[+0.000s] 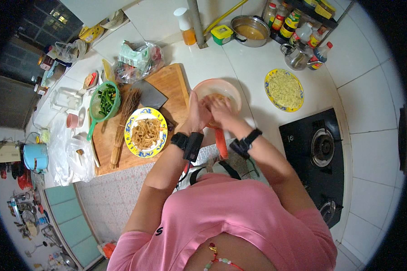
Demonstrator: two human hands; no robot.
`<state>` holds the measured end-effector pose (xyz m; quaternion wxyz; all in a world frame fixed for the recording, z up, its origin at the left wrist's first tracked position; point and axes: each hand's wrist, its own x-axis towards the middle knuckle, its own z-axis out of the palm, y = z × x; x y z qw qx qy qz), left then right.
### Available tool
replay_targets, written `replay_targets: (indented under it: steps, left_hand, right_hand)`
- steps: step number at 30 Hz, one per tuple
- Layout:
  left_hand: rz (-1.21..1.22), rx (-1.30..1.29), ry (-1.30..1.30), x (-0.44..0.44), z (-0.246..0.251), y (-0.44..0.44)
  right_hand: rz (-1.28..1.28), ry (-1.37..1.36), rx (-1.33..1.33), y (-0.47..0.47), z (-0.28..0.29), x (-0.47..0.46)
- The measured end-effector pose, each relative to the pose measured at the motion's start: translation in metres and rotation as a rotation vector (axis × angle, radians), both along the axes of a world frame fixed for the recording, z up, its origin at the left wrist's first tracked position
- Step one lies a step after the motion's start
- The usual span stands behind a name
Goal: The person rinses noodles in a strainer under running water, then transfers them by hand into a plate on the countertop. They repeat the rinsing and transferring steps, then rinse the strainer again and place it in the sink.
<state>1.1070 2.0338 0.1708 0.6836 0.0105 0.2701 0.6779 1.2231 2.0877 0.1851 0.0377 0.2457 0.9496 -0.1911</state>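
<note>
My left hand [198,113] is at the left side of a pink plastic bowl [235,89], palm turned inward with the thumb up along the rim. Inside the bowl, my right hand [222,110] meets the left over light-brown food [217,97]. Fingers cover much of the food, and whether either hand grips any of it is hidden. A red handle [221,144] extends from below the bowl toward me. On the wooden cutting board [172,79] to the left, a patterned plate of brown strips [146,133] rests by a bundled-twig brush [122,130].
A cleaver blade [152,95] lies on the board. Beside it is a green strainer of green peppers [105,100]. A plate of pale chopped food [285,89] sits near the black gas stove [312,155]. Behind are a steel pot [250,30], a metal kettle [296,56] and bottles.
</note>
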Motion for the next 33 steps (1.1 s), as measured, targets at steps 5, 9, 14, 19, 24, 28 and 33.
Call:
replay_targets:
  steps: [5,9,14,19,24,28,33]
  left_hand:
    - [0.042,-0.135,0.19,0.001,0.02,-0.005]
    - [0.084,-0.237,0.569,0.002,0.034,-0.017]
    - [-0.075,-0.293,0.703,0.004,0.032,-0.086]
    - [-0.323,-0.381,0.67,0.044,0.013,-0.113]
    - [-0.345,-0.221,0.176,0.065,0.002,-0.099]
    - [-0.271,-0.302,0.142,0.067,0.003,-0.098]
    - [-0.212,-0.301,0.165,0.059,0.004,-0.105]
  right_hand:
    - [-0.13,-0.106,0.013,0.027,-0.005,0.006]
    - [-0.19,-0.21,-0.03,0.024,0.002,0.001]
    - [-0.003,-0.436,-0.364,0.035,0.002,-0.018]
    - [-0.162,0.129,-0.096,0.037,-0.027,-0.016]
    - [0.212,-0.015,-0.5,0.034,-0.038,-0.027]
    - [0.128,0.022,-0.279,0.023,-0.014,-0.009]
    - [0.031,-0.087,-0.839,0.003,0.006,0.002]
